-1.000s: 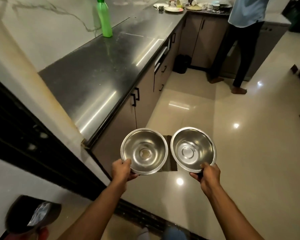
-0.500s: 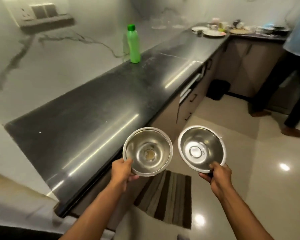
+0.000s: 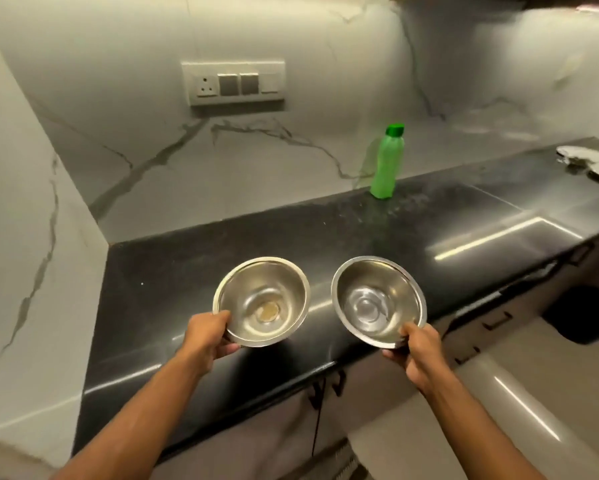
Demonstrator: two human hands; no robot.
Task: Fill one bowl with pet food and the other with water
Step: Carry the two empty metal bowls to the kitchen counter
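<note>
1. Left hand (image 3: 209,336) grips the near rim of a round stainless-steel bowl with a yellowish patch at its bottom (image 3: 261,301); thumb over the rim, fingers curled under.
2. Right hand (image 3: 414,351) grips the near rim of a second round stainless-steel bowl with a shiny ringed bottom (image 3: 377,301), same kind of hold.
3. Both bowls are side by side over the glossy black stone countertop (image 3: 360,237), rims close but apart, mouths tilted toward the person. Can't tell whether they touch the counter or are just above it.
4. Nothing in either bowl (only that patch in the left one).
5. Slim green plastic bottle with a green cap (image 3: 386,162) stands upright at the back of the counter against the white marble-look wall (image 3: 291,150), well apart from the bowls.
6. White switch plate with a socket and two grey switches (image 3: 234,83) is on the wall above the bowls.
7. White plates (image 3: 595,164) sit at the counter's far right end, blurred.
8. Dark bin-like object (image 3: 585,313) is on the floor at right (detail unclear).
</note>
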